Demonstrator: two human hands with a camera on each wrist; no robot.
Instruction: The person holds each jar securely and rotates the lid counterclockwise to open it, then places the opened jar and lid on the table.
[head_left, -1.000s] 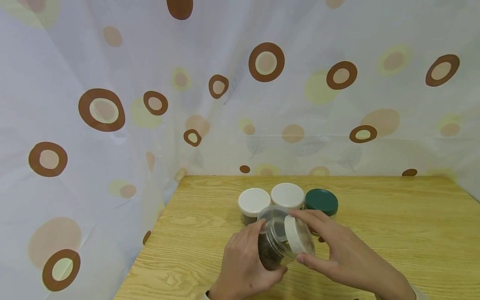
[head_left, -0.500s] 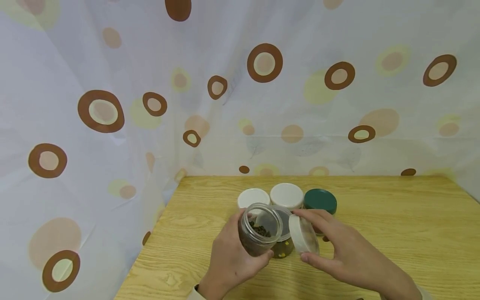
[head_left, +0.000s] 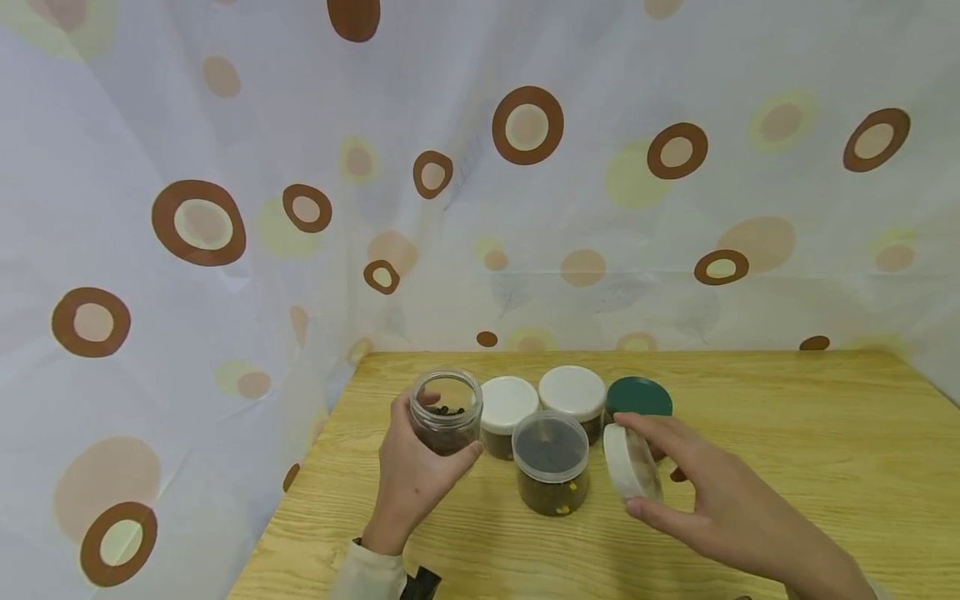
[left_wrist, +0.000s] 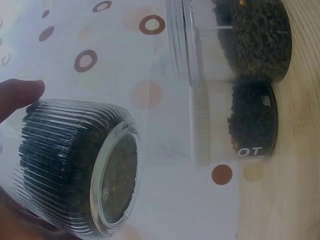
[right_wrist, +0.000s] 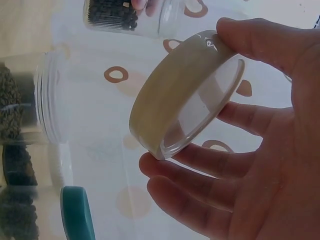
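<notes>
My left hand (head_left: 412, 483) grips a ribbed glass jar (left_wrist: 65, 165) with no lid on it, raised over the table's left part. Dark grains lie inside the glass. In the head view the jar's round mouth faces up and toward me. My right hand (head_left: 708, 492) pinches a round white lid (head_left: 628, 462) on edge between thumb and fingers. The right wrist view shows its hollow, glossy inner side turned to the palm. Between the hands stands a clear-topped jar (head_left: 552, 492) of dark grains with yellow bits.
Behind the clear-topped jar stand two jars with white lids, the left one (head_left: 508, 402) and the middle one (head_left: 572, 390). To their right is a jar with a green lid (head_left: 639, 395), partly behind my right fingers. A patterned sheet (head_left: 480, 208) hangs behind the wooden table (head_left: 810, 450).
My left hand has carried the glass jar left and away from the lid, uncovering the clear-topped jar. My right hand has shifted slightly right with the white lid.
</notes>
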